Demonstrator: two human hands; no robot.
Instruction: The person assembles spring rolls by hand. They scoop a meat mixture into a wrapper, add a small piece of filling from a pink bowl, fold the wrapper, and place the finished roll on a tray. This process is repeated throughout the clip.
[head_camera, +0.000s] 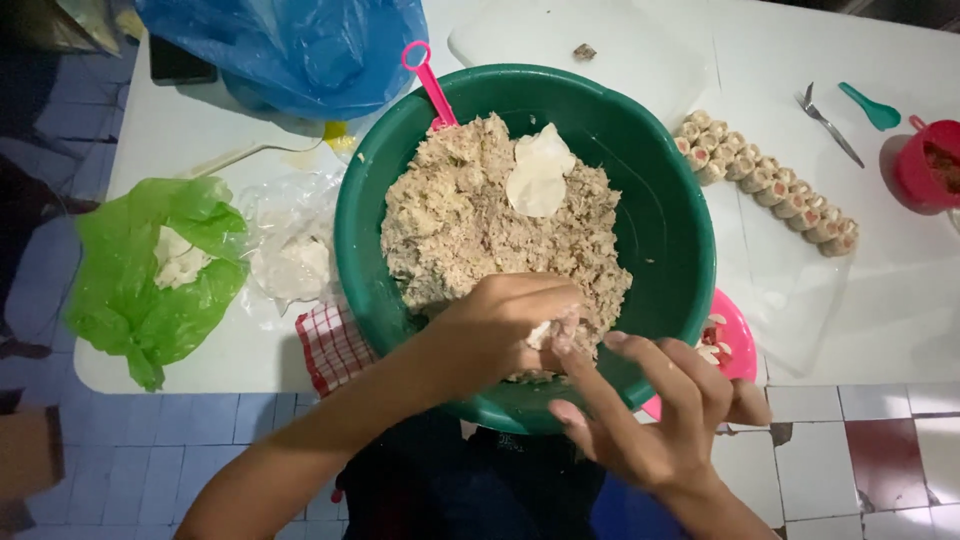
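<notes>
From the head view, your left hand (500, 325) sits curled over the near rim of the green bowl (660, 230), fingers closed on a small wrapper (541, 335) with filling pinched in it. Your right hand (650, 415) hangs just outside that same near rim, fingers spread and loose, holding nothing; its fingertips (565, 328) touch the wrapper in your left.

The filling (470, 220) heaps against the bowl's left and far side, leaving the right inner wall bare and open. A loose wrapper sheet (540, 175) lies on top of the filling toward the far side, and a pink handle (428, 80) sticks up past the far rim.

Right of the bowl, two rows of finished rolls (765, 180) run diagonally on a white board (790, 300), well apart from your hands. A pink plate (735, 345) pokes out from under the bowl's near right rim, close to your right hand. Farther right lie a fork (828, 125), a teal spoon (870, 105) and a red cup (925, 165).

Left of the bowl sit a clear bag (290, 255) and a green bag (150, 270); a checked cloth (330, 345) hangs off the table edge just beside your left forearm. A blue bag (290, 50) crowds the bowl's far left.
</notes>
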